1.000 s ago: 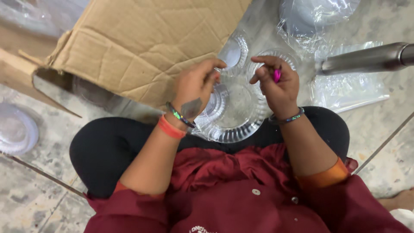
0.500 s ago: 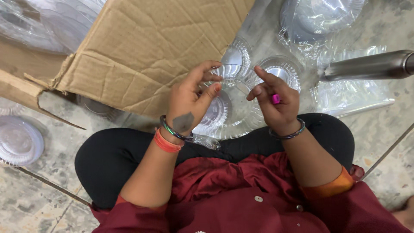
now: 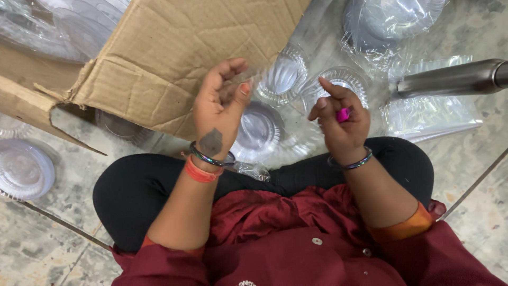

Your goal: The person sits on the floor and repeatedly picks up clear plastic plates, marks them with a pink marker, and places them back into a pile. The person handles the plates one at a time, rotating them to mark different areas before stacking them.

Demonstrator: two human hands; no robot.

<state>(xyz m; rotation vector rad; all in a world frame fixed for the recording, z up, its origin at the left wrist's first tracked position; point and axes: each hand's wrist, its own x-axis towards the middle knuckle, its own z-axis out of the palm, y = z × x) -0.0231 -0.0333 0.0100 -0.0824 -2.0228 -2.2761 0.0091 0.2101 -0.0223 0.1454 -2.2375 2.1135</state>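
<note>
The person sits cross-legged on a mottled stone floor (image 3: 47,249), dark red top and black trousers filling the lower frame. The left hand (image 3: 219,108) is raised with its back to the camera, fingers curled and the thumb tip brought in toward them; whether anything thin is caught between them cannot be told. A dark bangle and an orange thread band circle that wrist. The right hand (image 3: 341,119) is raised beside it, well apart from the left, fingers folded loosely and pinching a small bright pink object (image 3: 343,114) against the palm; a dark bangle sits on this wrist too.

Just beyond and below both hands, over the lap, lies a clear plastic tray (image 3: 288,100) moulded into round ribbed cups, three of them showing: one between the hands, one under the left hand, one behind the right hand's fingers. Neither hand visibly touches it.

A large brown cardboard box (image 3: 174,53) lies tipped on its side at upper left, creased, its flap folded outward over the floor, clear plastic packaging visible inside it. At upper right, stacked clear containers in a crinkled transparent bag (image 3: 391,24) rest on the floor, with a flat clear sleeve (image 3: 439,114) below them. A grey metal tube (image 3: 450,78) crosses the right edge. A clear round lid (image 3: 24,169) lies at far left
</note>
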